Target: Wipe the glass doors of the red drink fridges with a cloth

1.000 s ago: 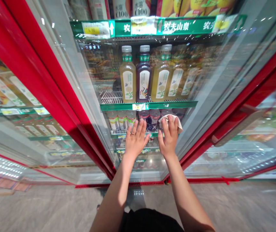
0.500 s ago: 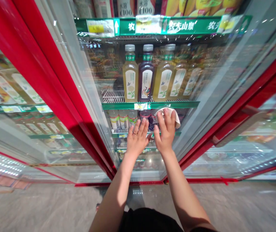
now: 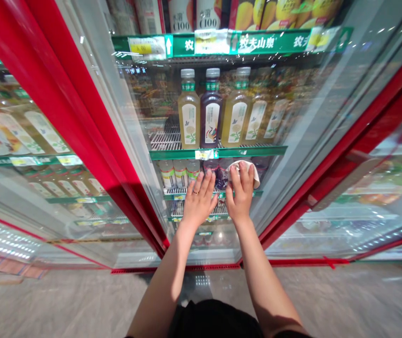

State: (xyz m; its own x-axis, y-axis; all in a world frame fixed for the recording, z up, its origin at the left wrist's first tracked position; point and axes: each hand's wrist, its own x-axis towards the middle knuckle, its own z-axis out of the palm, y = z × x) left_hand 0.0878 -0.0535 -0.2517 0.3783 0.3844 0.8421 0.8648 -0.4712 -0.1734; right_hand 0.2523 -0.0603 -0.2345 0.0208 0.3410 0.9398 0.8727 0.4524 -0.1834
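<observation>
My left hand (image 3: 200,202) is stretched out against the glass door (image 3: 166,108) of a drinks cooler, fingers extended, a ring on one of them, nothing held. To its right, my right hand (image 3: 240,192) presses a whitish cloth (image 3: 256,174) to the same pane. Part of the cloth sticks out beyond the fingertips; the rest is hidden beneath them. Behind the glass, just above both hands, runs a green shelf edge (image 3: 250,151). Bottles of pale tea (image 3: 189,112) and one dark bottle (image 3: 211,112) stand on that shelf.
Red door frames (image 3: 81,122) flank the pane on both sides. A long door handle (image 3: 345,180) is mounted on the right one. Small bottles (image 3: 168,174) stand on a lower shelf behind the glass. Grey floor (image 3: 356,300) lies below the cooler.
The view has tilted slightly, so the shelves sit a little lower in the picture. Both hands stay near the same spot on the glass, the cloth still under my right hand.
</observation>
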